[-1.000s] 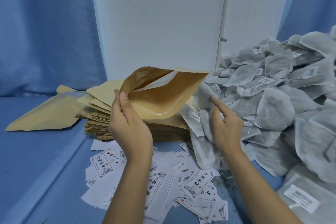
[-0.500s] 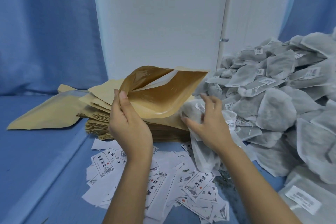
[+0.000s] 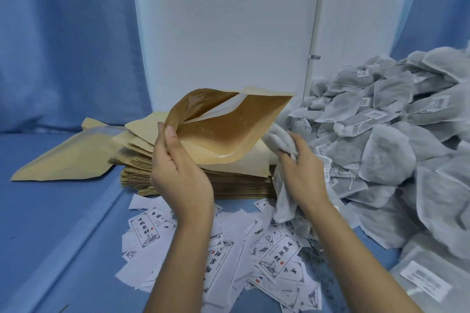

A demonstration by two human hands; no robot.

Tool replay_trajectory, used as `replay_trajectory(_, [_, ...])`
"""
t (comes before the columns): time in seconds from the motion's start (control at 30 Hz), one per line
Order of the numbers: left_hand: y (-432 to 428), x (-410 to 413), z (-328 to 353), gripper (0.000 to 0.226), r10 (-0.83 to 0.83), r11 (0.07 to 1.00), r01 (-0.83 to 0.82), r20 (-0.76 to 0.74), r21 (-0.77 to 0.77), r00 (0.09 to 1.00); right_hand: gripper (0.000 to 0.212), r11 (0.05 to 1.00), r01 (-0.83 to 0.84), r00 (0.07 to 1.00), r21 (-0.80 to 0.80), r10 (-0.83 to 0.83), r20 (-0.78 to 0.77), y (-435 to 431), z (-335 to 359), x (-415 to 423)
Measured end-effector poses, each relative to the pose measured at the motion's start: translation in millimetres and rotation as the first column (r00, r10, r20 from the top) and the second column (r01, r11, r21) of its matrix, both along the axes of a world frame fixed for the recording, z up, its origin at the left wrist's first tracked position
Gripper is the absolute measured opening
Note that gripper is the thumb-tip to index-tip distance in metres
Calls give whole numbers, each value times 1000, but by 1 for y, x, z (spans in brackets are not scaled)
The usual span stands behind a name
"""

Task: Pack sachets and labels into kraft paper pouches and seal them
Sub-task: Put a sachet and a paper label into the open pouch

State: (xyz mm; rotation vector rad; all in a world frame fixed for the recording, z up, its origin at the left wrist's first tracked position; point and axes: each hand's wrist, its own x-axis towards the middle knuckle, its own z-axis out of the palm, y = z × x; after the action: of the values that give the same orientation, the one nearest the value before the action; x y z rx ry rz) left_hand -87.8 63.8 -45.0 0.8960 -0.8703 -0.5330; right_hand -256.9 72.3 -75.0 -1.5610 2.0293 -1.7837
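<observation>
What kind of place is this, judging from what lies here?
Probably a small hand-packing station: a stack of kraft paper pouches, a big heap of grey sachets and loose printed labels.

Both bare arms reach up into the frame from the bottom edge. The left forearm [image 3: 183, 256] rises almost straight from the bottom centre, its wrist bent slightly left. The left hand [image 3: 179, 175] stands upright at mid-frame with its back to the camera, and its thumb and fingers [image 3: 171, 134] pinch the near lip of the open kraft paper pouch [image 3: 229, 132]. The right forearm [image 3: 356, 256] slants in from the lower right towards the centre. The right hand [image 3: 304, 175] sits just right of the left hand at about the same height, also back to the camera, fingers curled around a bunch of sachets [image 3: 278, 141].
</observation>
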Motion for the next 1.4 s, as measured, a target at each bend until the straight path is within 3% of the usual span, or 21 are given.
replay_trajectory(0.27, [0, 0, -1, 46, -11, 1000, 11, -2, -9, 1000, 30, 991, -104, 907, -81, 128, 400, 4, 10, 0])
replay_trajectory(0.4, [-2, 0, -2, 50, -15, 1000, 15, 2, -6, 1000, 26, 987, -131, 838, -98, 163, 521, 3, 15, -5])
replay_trajectory(0.5, [-2, 0, -2, 49, -10, 1000, 10, -10, -8, 1000, 16, 979, -40, 813, -201, 149, 562, 4, 17, -4])
replay_trajectory(0.6, [-1, 1, 0, 52, 16, 999, -17, -12, -32, 1000, 19, 955, 62, 780, -289, 134, 611, 6, 25, -1])
replay_trajectory(0.7, [-2, 1, 0, 53, 40, 997, -40, -4, -63, 999, 22, 976, -84, 652, -199, 205, 731, 6, 30, -1])
replay_trajectory(0.77, [-3, 2, -1, 52, 43, 997, -42, 7, -66, 999, 23, 964, -259, 640, -66, 222, 736, 7, 29, 0])
replay_trajectory(0.83, [-2, 2, -3, 45, 52, 996, -50, 33, -78, 998, 17, 906, -411, 663, 99, 223, 714, 11, 27, 0])
replay_trajectory(0.9, [-3, 1, -4, 32, 70, 986, -59, 62, -154, 996, 15, 797, -576, 604, 184, 263, 752, 20, 30, -2])
replay_trajectory(1.03, [-7, -2, -12, 31, 81, 951, -17, 195, -310, 977, 23, 551, -833, 342, 53, 437, 832, 36, 39, -12])
replay_trajectory(1.17, [-10, -5, -23, 35, 75, 949, 36, 334, -314, 940, 14, 486, -873, 283, -22, 544, 790, 44, 47, -10])
replay_trajectory(1.2, [-11, -6, -24, 34, 75, 951, 39, 350, -306, 934, 22, 478, -878, 280, -33, 567, 775, 41, 48, -9])
replay_trajectory(1.3, [-11, -11, -26, 29, 31, 952, 90, 382, -293, 924, 42, 608, -793, 364, -32, 515, 776, 30, 48, -1])
replay_trajectory(1.4, [-13, -13, -29, 31, -37, 960, 142, 391, -242, 920, 22, 773, -634, 465, -38, 420, 779, 21, 49, 8])
